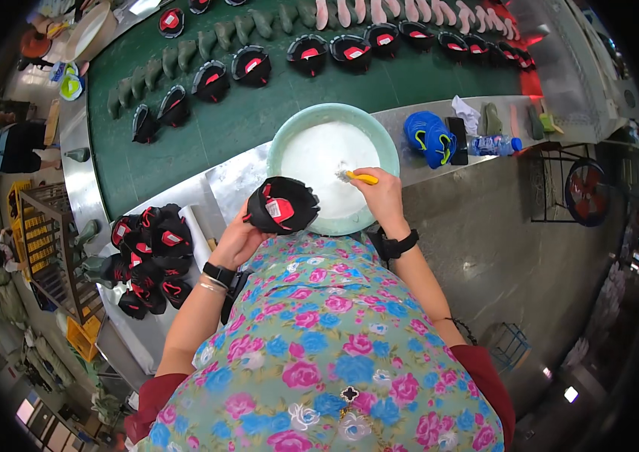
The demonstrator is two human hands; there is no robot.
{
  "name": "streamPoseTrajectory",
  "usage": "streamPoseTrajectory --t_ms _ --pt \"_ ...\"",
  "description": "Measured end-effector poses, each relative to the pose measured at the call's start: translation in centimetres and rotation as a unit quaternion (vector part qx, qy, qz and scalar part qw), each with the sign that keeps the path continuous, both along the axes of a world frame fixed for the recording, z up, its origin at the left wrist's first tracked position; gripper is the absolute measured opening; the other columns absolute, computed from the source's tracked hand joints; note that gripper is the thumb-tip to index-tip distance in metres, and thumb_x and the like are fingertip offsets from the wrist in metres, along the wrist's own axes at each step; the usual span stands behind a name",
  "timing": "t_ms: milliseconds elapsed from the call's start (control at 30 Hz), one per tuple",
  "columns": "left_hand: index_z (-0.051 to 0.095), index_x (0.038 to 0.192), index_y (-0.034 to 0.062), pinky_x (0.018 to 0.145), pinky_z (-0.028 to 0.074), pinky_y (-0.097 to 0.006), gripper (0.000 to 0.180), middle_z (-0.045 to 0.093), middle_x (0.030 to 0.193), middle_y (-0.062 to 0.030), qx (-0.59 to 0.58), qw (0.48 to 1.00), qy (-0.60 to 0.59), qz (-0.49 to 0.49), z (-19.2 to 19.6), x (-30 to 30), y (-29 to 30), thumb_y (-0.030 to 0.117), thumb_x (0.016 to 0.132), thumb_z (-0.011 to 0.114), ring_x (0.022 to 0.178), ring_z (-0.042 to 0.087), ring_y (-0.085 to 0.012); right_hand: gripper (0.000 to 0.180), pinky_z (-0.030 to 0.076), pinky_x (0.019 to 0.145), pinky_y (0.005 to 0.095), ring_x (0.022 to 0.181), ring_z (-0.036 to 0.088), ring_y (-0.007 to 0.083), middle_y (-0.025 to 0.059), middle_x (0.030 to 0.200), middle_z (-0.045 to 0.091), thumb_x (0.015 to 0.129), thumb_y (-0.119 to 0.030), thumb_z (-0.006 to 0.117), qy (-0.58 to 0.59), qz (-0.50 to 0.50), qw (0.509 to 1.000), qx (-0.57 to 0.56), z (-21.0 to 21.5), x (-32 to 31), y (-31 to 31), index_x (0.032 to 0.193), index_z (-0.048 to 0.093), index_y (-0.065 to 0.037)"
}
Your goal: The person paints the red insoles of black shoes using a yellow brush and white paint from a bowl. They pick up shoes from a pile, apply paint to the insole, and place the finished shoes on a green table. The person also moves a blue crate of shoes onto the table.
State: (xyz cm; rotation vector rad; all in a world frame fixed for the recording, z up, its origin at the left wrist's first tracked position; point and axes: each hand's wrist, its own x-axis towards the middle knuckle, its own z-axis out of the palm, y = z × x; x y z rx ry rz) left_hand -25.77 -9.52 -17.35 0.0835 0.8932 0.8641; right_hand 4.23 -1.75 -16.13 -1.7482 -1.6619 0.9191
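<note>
My left hand [239,239] is closed around the edge of a black shoe upper [287,197] with a red inner tab and white label, held up beside the basin's near left rim. In my right hand [384,197] is a brush with a yellow handle [364,178]; its bristles meet the white liquid [318,162]. That liquid fills much of a pale green basin [389,135], which stands close in front of my apron.
A green conveyor belt [206,154] carries rows of shoe uppers [307,54] and grey-green and pink foot-shaped pieces [263,24]. More black uppers [154,248] are piled at left. A blue shoe [430,138] and a water bottle [490,145] stand right; a fan [586,191] is beyond.
</note>
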Motion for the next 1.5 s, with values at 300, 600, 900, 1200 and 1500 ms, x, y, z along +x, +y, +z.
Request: streamPoseTrajectory --t_ms 300,600,900,1200,1500 --pt "0.036 0.149 0.0109 0.100 0.050 -0.042 0.057 0.049 0.143 -0.0086 0.071 0.992 -0.038 -0.096 0.2 2.4 2.8 -0.002 0.096 0.052 0.124 0.055 -0.0234 0.017 0.053 0.069 0.0257 0.077 0.070 0.0141 0.0098 0.088 0.074 0.080 -0.009 0.079 0.168 0.082 0.982 -0.001 9.2 -3.0 0.9 0.095 0.075 0.000" --pt "0.043 0.146 0.0080 0.105 0.049 -0.037 0.056 0.056 0.138 -0.0080 0.160 0.984 0.073 0.010 1.4 3.5 3.4 -0.008 0.093 0.050 0.122 0.058 -0.0200 0.030 0.048 0.050 0.0306 0.049 0.063 0.0163 0.0093 0.055 0.064 0.082 -0.027 0.078 0.047 -0.017 0.997 -0.067 8.1 -2.7 -1.5 0.077 0.071 0.002" --pt "0.049 0.139 0.0040 0.088 0.056 -0.034 0.045 0.064 0.124 -0.0112 0.162 0.973 0.135 0.090 3.8 4.1 4.0 -0.004 0.095 0.046 0.107 0.065 -0.0203 0.022 0.048 0.052 0.0290 0.051 0.059 0.0129 0.0107 0.058 0.063 0.082 -0.019 0.078 0.058 0.002 0.998 -0.024 8.8 -3.1 -1.0 0.078 0.069 0.001" --pt "0.060 0.109 0.0060 0.034 0.027 -0.020 0.034 0.063 0.074 -0.0082 -0.093 0.988 -0.123 0.010 1.2 -0.6 2.7 0.035 0.096 0.050 0.038 0.038 -0.0107 0.014 0.051 0.063 0.0274 0.069 0.067 0.0147 0.0100 0.082 0.071 0.079 -0.010 0.080 0.246 0.206 0.944 0.071 13.6 -8.2 1.0 0.087 0.073 0.000" --pt "0.059 0.097 0.0072 0.037 0.026 -0.022 0.026 0.052 0.065 -0.0033 -0.101 0.990 -0.093 -0.003 0.8 -3.6 1.2 0.026 0.100 0.042 0.043 0.037 -0.0103 0.014 0.049 0.054 0.0286 0.055 0.062 0.0117 0.0090 0.064 0.067 0.082 -0.012 0.076 0.066 0.192 0.979 -0.036 8.7 -9.7 3.2 0.079 0.069 0.000"
